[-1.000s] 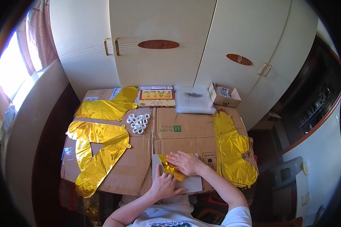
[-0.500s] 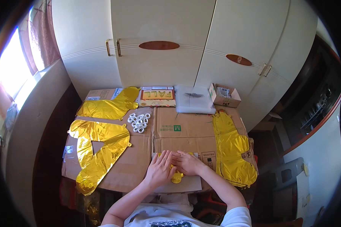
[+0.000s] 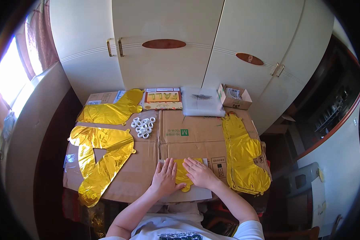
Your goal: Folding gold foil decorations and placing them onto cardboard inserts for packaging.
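A folded gold foil balloon (image 3: 183,176) lies on a white sheet (image 3: 196,195) at the near edge of the cardboard-covered table. My left hand (image 3: 164,178) rests flat on its left side, fingers stretched out and thumb reaching over the foil. On the right side, my right hand (image 3: 200,173) also lies flat, its fingers pointing up and to the left. Foil shows in the gap between the hands, and its outer parts are hidden under them. Neither hand grips anything.
An A-shaped gold balloon (image 3: 104,176) and another gold balloon (image 3: 108,114) lie at left. Small white rolls (image 3: 144,127) sit beside them. Gold foil balloons (image 3: 244,160) are stacked at right. Along the back stand a printed pack (image 3: 163,105), clear plastic bags (image 3: 204,108) and a small carton (image 3: 236,103).
My hands have moved apart from nearly touching, the left one shifting left. More of the gold foil now shows between them. The whole view has shifted slightly.
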Motion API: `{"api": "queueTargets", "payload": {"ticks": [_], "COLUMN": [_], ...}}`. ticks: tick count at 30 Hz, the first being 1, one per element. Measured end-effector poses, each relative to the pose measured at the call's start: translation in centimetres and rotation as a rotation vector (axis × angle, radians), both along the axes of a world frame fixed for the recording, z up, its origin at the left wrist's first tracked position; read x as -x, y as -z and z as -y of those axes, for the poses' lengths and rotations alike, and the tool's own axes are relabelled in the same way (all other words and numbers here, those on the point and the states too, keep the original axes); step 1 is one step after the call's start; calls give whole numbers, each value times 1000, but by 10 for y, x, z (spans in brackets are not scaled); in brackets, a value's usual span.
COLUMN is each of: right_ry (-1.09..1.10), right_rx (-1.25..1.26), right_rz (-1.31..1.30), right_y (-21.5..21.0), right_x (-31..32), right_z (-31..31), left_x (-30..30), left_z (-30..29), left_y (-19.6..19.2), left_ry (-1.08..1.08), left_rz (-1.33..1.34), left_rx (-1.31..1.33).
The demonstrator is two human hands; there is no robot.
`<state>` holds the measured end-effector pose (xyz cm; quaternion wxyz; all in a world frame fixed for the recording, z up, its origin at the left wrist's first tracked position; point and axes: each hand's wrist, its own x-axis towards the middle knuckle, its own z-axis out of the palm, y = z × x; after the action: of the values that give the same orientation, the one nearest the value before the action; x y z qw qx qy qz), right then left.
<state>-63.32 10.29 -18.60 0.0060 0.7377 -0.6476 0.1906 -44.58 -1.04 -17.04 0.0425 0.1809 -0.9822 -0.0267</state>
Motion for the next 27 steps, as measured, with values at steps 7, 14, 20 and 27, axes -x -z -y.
{"api": "queueTargets", "payload": {"ticks": [7, 14, 20, 27], "right_ry": [198, 255, 269, 300], "right_rx": [30, 96, 141, 197], "right_rz": [-112, -183, -176, -186], "right_y": [-11, -12, -6, -7], "right_x": [-12, -18, -18, -21], "right_z": [-11, -14, -14, -14], "left_x": [3, 8, 42, 40], "left_z": [0, 0, 20, 31], "left_y": [-4, -19, -5, 6], "left_ry": [8, 3, 168, 296], "left_rz": [38, 37, -283, -197], "left_rx": [34, 28, -110, -124]}}
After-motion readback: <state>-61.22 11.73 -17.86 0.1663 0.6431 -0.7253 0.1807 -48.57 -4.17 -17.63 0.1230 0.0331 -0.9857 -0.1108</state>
